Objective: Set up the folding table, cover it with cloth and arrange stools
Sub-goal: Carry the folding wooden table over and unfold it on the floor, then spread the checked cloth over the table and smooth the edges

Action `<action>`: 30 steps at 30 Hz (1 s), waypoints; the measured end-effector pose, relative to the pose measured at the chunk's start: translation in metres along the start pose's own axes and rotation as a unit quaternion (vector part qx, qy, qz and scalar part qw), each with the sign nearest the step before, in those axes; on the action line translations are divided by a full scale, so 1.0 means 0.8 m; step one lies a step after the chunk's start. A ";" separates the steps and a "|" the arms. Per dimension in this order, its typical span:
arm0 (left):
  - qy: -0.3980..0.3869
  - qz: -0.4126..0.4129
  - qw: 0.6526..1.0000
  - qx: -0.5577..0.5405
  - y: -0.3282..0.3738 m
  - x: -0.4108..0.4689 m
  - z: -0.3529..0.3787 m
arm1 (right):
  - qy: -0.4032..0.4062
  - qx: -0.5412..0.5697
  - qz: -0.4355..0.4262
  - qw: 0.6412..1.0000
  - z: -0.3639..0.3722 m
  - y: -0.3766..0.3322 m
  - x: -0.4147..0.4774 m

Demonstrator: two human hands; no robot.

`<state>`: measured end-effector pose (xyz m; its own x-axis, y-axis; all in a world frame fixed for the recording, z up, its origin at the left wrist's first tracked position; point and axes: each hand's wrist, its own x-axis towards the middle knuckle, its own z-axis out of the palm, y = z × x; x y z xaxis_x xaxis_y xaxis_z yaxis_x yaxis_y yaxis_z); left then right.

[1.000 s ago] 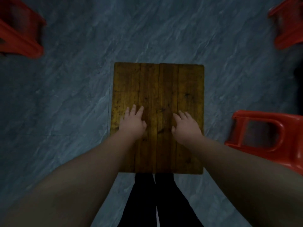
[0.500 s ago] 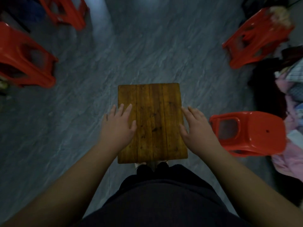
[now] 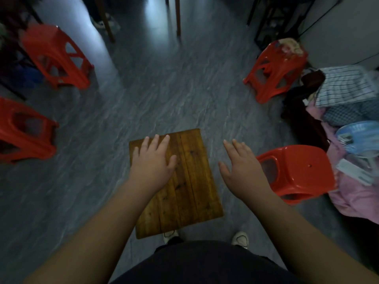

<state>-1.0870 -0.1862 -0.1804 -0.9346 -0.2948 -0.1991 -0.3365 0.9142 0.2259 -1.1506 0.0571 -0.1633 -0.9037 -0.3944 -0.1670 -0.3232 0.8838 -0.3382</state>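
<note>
A small wooden folding table (image 3: pixel 190 181) stands on the grey floor just in front of my feet, its plank top facing up. My left hand (image 3: pixel 152 162) hovers over the top's left half, fingers spread, holding nothing. My right hand (image 3: pixel 240 171) is open too, off the table's right edge over the floor. A red plastic stool (image 3: pixel 297 171) sits right of the table. Another red stool (image 3: pixel 274 72) stands far right, a third (image 3: pixel 57 56) far left, and one more stool (image 3: pixel 22 130) at the left edge. Folded cloths (image 3: pixel 344 85) lie at the right.
A heap of pink and checked fabric with a blue round item (image 3: pixel 356 134) fills the right side. Wooden furniture legs (image 3: pixel 178 17) and a dark frame (image 3: pixel 266 21) stand at the back. Someone's shoe (image 3: pixel 102 22) shows at the back left.
My view has risen and pulled back, showing more of the room. Both hands have lifted off the tabletop; the right hand has moved out past the table's right edge.
</note>
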 end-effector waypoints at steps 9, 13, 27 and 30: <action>-0.011 0.071 0.997 0.014 0.236 0.041 0.041 | 0.055 0.005 0.051 0.997 -0.071 0.219 0.000; -0.013 0.079 0.997 0.015 0.369 0.066 0.067 | 0.063 -0.002 0.057 0.996 -0.117 0.341 -0.001; -0.043 0.170 0.984 0.014 0.621 0.148 0.078 | 0.095 0.044 0.144 0.984 -0.212 0.548 0.008; -0.035 0.169 0.985 0.012 0.629 0.176 0.073 | 0.097 0.043 0.148 0.983 -0.220 0.560 0.034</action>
<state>-1.3811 0.2488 -0.1500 -0.9820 0.0466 -0.1829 -0.0041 0.9636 0.2675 -1.3694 0.4868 -0.1566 -0.9939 -0.0609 -0.0923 -0.0213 0.9244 -0.3807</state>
